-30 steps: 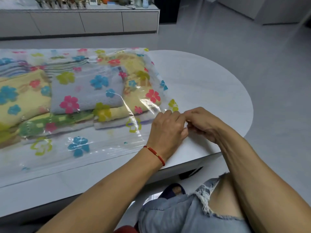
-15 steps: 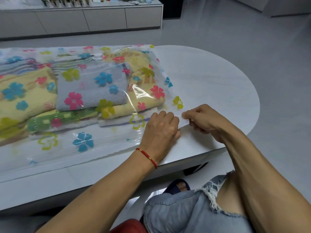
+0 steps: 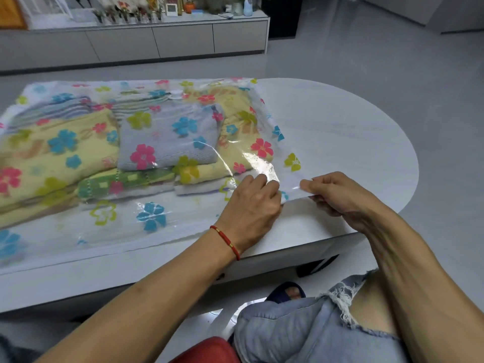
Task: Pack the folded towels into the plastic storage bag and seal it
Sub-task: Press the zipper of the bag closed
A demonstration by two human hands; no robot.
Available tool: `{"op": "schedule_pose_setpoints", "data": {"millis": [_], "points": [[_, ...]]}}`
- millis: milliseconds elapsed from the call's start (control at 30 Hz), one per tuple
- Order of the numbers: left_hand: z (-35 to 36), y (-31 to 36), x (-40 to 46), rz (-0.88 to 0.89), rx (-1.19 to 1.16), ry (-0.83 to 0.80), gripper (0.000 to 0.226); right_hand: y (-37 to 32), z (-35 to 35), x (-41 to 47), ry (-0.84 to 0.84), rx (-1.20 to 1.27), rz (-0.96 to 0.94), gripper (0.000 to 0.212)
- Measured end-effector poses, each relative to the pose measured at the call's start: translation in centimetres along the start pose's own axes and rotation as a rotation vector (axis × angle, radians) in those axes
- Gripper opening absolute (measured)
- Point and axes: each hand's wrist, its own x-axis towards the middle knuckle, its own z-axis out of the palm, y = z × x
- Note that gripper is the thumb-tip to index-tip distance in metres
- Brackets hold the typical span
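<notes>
A clear plastic storage bag (image 3: 157, 226) printed with coloured flowers lies flat across the white table (image 3: 340, 127). Folded towels sit inside it: a grey one (image 3: 167, 137) on top, yellow ones (image 3: 52, 158) to the left and right, a green checked one (image 3: 125, 182) below. A round white valve (image 3: 176, 94) shows near the bag's far side. My left hand (image 3: 251, 205) pinches the bag's near right edge. My right hand (image 3: 337, 195) grips that same edge at the corner, a little to the right. The strip between the hands is lifted off the table.
The table has a rounded right end and its near edge (image 3: 288, 247) runs just under my wrists. A low white cabinet (image 3: 157, 40) with small ornaments stands across the grey floor. My knee in torn jeans (image 3: 327, 323) is below the table edge.
My hands, touching a second ago, have spread apart along the bag's edge: the left one slid left, the right one kept the corner. The view has tilted up a little.
</notes>
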Motion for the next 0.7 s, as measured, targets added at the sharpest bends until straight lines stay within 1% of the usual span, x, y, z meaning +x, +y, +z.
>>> {"op": "schedule_pose_setpoints", "data": {"millis": [33, 100, 133, 200, 300, 367, 500, 567, 600, 633, 667, 700], "points": [[-0.2, -0.5, -0.6, 0.012, -0.005, 0.004, 0.018, 0.0, -0.1, -0.1, 0.012, 0.009, 0.001, 0.048], [-0.5, -1.3, -1.9, 0.021, -0.014, 0.014, 0.016, 0.1, -0.2, -0.4, 0.033, 0.009, 0.004, 0.030], [-0.7, -1.7, -2.5, 0.023, -0.015, 0.015, 0.015, 0.1, -0.2, -0.4, 0.047, 0.003, 0.013, 0.027], [-1.2, -2.5, -3.8, 0.024, -0.013, 0.019, 0.016, 0.3, -0.4, -0.6, 0.067, -0.005, 0.030, 0.030], [-1.9, -3.6, -5.5, 0.024, 0.002, 0.037, 0.016, 0.6, -0.6, -0.9, 0.094, -0.022, 0.048, 0.029], [-2.5, -4.2, -6.4, 0.027, 0.018, 0.034, 0.015, 0.8, -0.7, -1.1, 0.139, -0.043, 0.059, 0.032], [-3.6, -5.7, -8.4, 0.000, 0.040, 0.025, 0.014, 1.0, -0.3, -1.5, 0.259, -0.116, 0.040, 0.043], [-3.9, -6.2, -9.4, -0.016, 0.047, 0.008, 0.014, 0.6, 0.1, -1.9, 0.306, -0.239, 0.034, 0.049], [-4.0, -6.2, -9.7, -0.029, 0.045, -0.001, 0.014, 0.3, 0.5, -2.3, 0.345, -0.353, 0.034, 0.052], [-4.0, -6.2, -9.8, -0.057, 0.036, -0.003, 0.014, 0.0, 1.1, -2.9, 0.420, -0.504, 0.018, 0.053], [-4.0, -6.2, -9.8, -0.096, 0.022, 0.006, 0.014, -0.2, 2.0, -3.4, 0.540, -0.671, -0.038, 0.053], [-3.9, -6.0, -9.6, -0.137, 0.007, 0.021, 0.013, -0.5, 3.0, -3.9, 0.686, -0.812, -0.156, 0.051]]}}
